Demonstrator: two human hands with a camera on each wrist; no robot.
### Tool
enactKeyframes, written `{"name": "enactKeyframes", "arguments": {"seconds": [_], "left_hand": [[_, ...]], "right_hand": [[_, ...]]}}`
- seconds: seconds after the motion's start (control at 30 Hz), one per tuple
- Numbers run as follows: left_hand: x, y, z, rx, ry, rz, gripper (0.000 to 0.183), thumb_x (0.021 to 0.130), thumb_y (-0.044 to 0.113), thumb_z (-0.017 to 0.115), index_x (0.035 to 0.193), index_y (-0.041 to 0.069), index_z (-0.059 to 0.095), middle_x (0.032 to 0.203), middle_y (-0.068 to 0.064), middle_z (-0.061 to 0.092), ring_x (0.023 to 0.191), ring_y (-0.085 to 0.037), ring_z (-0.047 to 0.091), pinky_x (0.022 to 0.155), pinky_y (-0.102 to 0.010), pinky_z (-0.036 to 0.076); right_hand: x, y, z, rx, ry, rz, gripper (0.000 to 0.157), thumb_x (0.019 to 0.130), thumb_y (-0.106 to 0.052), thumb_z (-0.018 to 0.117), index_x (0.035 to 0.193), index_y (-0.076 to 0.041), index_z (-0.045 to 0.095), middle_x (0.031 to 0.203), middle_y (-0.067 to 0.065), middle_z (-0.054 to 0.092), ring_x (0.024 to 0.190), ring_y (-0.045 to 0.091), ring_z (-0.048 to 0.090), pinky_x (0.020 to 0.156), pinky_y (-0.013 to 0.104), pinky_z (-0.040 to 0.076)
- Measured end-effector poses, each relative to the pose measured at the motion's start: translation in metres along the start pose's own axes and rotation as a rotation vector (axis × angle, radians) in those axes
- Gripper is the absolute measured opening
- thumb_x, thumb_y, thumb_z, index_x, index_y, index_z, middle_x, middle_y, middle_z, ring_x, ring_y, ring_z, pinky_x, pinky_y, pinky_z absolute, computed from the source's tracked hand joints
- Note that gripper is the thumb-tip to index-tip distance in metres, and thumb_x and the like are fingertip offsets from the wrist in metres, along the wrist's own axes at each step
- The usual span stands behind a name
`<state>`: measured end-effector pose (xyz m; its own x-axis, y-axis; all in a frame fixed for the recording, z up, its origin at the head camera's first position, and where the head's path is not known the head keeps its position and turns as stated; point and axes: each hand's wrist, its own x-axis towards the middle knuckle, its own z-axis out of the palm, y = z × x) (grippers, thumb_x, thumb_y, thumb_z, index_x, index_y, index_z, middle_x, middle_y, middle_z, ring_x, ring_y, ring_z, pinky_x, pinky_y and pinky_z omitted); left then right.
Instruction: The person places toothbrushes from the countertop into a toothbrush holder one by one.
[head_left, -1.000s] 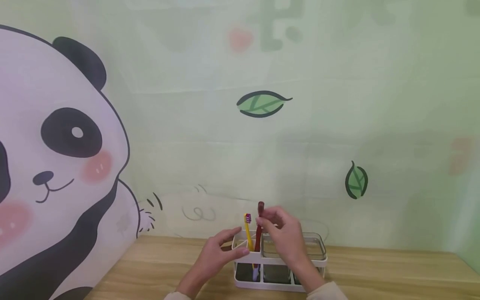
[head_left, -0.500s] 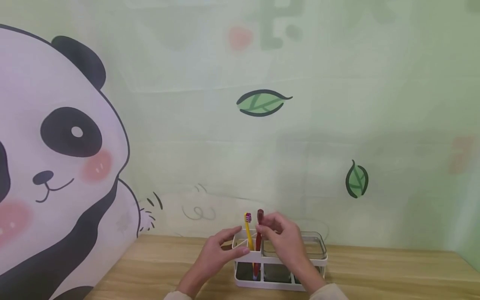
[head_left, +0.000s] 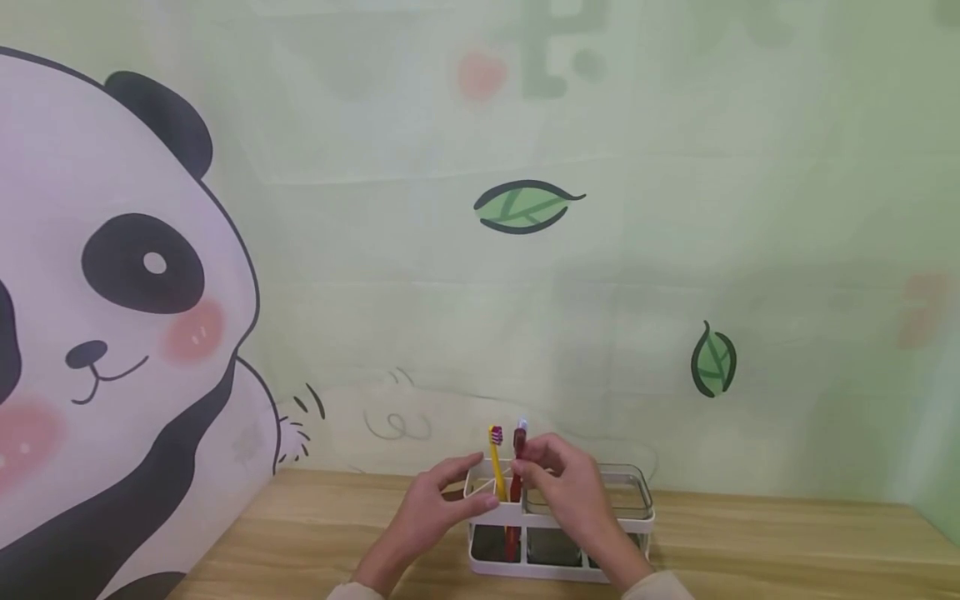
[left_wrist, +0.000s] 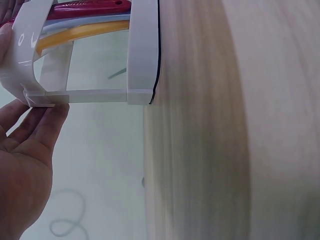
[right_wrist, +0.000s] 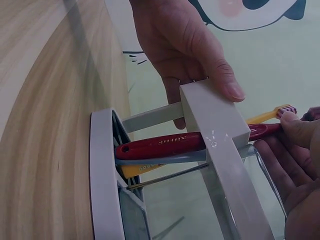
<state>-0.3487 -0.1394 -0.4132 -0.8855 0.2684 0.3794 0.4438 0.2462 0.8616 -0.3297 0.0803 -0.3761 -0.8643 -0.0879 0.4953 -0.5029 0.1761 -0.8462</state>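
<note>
A white toothbrush holder stands on the table. My left hand grips its left end, thumb over the front rail and fingers at the side. My right hand pinches a dark red toothbrush just below its head, between thumb and fingers. In the right wrist view the red handle reaches down through the left compartment, its end close to the base. A yellow toothbrush leans in the same compartment. Beside it is a light blue toothbrush handle, whose pale head shows behind the red one.
A clear glass cup sits in the right part of the holder, partly behind my right hand. The wooden table extends to both sides. A green backdrop with a panda print rises close behind the holder.
The red toothbrush has gone down into the left compartment, with my right hand lowering along with it. A pale brush head now shows above it. My left hand stays on the holder.
</note>
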Motion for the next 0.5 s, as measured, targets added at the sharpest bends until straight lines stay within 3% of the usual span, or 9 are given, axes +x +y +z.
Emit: {"name": "enactKeyframes", "arguments": {"seconds": [0.5], "left_hand": [[-0.0005, 0.0003, 0.0005, -0.002, -0.003, -0.002, 0.067, 0.095, 0.027, 0.084, 0.150, 0.000, 0.058, 0.152, -0.022, 0.055, 0.142, -0.042, 0.050, 0.110, -0.049, 0.053]], "right_hand": [[-0.0018, 0.0027, 0.0003, -0.077, 0.012, -0.021, 0.008, 0.096, -0.007, 0.079, 0.101, -0.010, 0.074, 0.094, -0.002, 0.075, 0.092, 0.018, 0.073, 0.080, 0.031, 0.065]]}}
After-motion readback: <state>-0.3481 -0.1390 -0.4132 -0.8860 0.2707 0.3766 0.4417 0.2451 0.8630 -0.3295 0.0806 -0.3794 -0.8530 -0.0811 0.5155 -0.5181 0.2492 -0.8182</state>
